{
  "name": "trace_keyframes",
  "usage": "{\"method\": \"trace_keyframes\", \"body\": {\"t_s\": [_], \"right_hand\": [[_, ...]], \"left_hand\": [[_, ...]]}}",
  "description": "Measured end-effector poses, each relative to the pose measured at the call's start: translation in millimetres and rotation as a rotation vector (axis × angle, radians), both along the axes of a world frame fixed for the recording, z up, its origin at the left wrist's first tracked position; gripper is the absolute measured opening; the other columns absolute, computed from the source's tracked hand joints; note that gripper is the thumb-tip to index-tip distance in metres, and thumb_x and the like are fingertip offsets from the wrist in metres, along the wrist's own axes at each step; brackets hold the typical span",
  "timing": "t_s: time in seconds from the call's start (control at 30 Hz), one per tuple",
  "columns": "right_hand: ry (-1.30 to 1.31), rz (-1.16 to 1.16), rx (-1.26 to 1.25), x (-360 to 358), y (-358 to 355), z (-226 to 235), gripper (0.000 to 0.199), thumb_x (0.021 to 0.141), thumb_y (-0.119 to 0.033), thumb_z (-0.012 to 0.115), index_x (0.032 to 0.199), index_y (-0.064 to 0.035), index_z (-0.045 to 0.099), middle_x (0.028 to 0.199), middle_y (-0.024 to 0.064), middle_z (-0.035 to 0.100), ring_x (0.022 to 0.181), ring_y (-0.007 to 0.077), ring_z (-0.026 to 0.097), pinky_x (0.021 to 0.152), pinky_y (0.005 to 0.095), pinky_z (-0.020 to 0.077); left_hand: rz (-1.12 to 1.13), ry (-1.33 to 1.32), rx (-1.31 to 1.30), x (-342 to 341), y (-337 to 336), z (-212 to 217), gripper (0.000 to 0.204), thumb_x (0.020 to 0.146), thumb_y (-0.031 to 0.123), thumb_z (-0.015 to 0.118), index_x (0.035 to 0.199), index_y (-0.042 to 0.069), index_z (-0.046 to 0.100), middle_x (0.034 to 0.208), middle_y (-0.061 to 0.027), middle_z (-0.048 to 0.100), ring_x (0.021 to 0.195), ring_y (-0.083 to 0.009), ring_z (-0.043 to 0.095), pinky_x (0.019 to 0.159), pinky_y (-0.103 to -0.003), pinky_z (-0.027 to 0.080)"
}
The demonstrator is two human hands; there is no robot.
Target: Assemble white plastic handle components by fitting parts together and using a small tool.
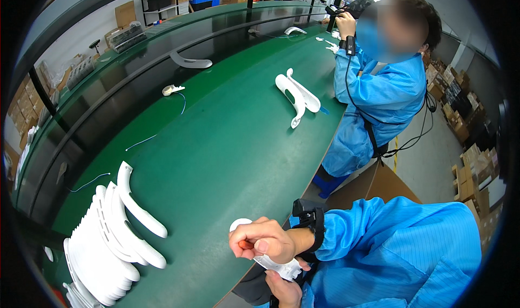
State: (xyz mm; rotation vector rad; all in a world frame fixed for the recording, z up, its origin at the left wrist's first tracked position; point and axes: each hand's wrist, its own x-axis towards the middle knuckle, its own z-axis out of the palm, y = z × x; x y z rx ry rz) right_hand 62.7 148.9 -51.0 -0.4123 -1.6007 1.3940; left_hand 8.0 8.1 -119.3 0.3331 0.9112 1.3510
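White plastic part point(276, 264) between hands point(262, 240)

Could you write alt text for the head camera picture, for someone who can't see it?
A person in a blue coat holds a white plastic part between both hands at the edge of a long green table; the right hand is fisted above the left hand. A stack of white curved parts lies to the left, and a co-worker stands farther along.

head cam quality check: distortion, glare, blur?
Head view: strong fisheye, the green table edge bows and a black vignette rings the frame; soft overhead sheen on the tabletop, no harsh glare; hands and white plastic part reasonably sharp; co-worker face blurred out.
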Motion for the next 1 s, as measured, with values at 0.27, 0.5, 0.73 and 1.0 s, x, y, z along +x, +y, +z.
{"method": "trace_keyframes", "body": {"t_s": [0.27,0.5,0.73,1.0], "right_hand": [[-0.003,0.019,0.122,-7,-4,-5,0.024,0.089,-0.022,0.04,0.089,-0.001,0.052,0.064,0.003,0.044,0.056,0.013,0.041,0.053,0.0286,0.0354],[0.009,-0.054,-0.082,-3,-2,8,0.025,0.093,-0.025,0.041,0.089,-0.0016,0.05,0.064,0.0016,0.043,0.057,0.0107,0.041,0.053,0.027,0.0348],[0.234,0.047,-0.321,2,13,26,0.037,0.099,-0.037,0.038,0.095,-0.0028,0.051,0.065,-0.0021,0.044,0.051,0.0035,0.036,0.046,0.0189,0.0296],[-0.083,-0.078,-0.224,44,81,41,0.033,0.096,-0.035,0.048,0.099,-0.0031,0.056,0.069,0.0002,0.05,0.055,0.0065,0.044,0.049,0.0224,0.0359]], "left_hand": [[-0.056,0.002,0.107,-1,3,-8,0.07,0.095,0.057,0.026,0.103,-0.009,0.049,0.074,-0.021,0.062,0.063,-0.03,0.061,0.059,-0.038,0.051],[-0.104,-0.059,0.159,3,2,-11,0.071,0.096,0.058,0.025,0.111,-0.008,0.046,0.078,-0.021,0.062,0.068,-0.0305,0.063,0.062,-0.04,0.052],[-0.174,-0.042,0.184,-18,-18,-1,0.056,0.097,0.042,0.041,0.127,-0.005,0.042,0.106,-0.0208,0.059,0.091,-0.031,0.06,0.083,-0.042,0.049],[-0.186,0.121,0.226,-43,-13,23,0.054,0.096,0.027,0.048,0.137,-0.005,0.033,0.111,-0.0209,0.058,0.09,-0.0292,0.062,0.082,-0.04,0.05]]}}
